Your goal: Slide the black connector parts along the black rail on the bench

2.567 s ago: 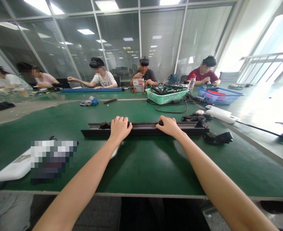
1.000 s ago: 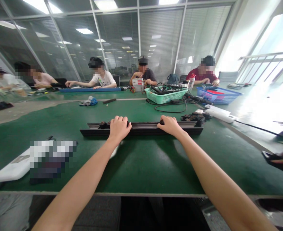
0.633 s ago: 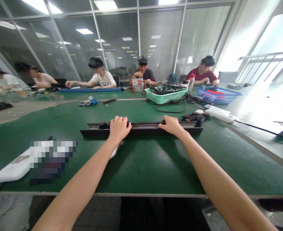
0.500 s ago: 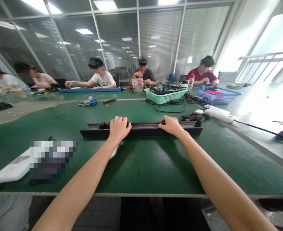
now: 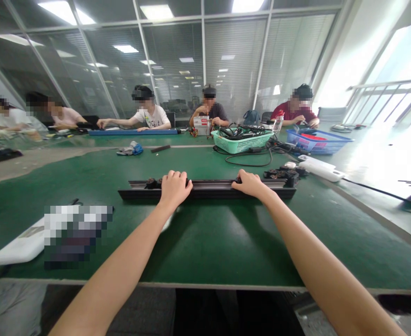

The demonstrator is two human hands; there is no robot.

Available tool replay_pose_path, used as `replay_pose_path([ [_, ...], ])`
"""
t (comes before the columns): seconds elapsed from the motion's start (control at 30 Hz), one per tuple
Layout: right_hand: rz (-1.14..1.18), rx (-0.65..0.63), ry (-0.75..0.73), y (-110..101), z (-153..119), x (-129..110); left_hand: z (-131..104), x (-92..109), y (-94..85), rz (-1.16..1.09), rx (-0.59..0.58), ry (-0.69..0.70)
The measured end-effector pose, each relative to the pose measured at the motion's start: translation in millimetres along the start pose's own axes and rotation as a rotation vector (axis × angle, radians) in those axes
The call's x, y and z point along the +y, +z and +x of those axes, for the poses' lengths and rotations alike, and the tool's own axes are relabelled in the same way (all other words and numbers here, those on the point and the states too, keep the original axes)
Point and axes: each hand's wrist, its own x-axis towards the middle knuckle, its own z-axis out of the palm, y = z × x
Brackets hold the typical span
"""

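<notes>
A long dark metal rail lies crosswise on the green table, with a channel along its top. My left hand is closed over the rail left of its middle, beside small black parts sitting in the channel. On the right part of the rail, my right hand is closed too, thumb and fingers on a small dark piece at the channel. Several black parts are heaped behind the rail's right end.
A green basket of cables and a blue basket stand farther back. White power strips lie right and near left, the latter beside a blurred dark object. Several people sit across the table.
The whole view has shifted slightly. Both hands keep their places on the rail. Across the table, the hands of the person in red have moved slightly at the blue basket.
</notes>
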Motion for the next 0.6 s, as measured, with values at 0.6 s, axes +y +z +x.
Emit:
replay_pose_path([
  [0.6, 0.102, 0.138, -0.057, 9, -11, 4, 0, -1, 0.9, 0.004, 0.004, 0.001],
])
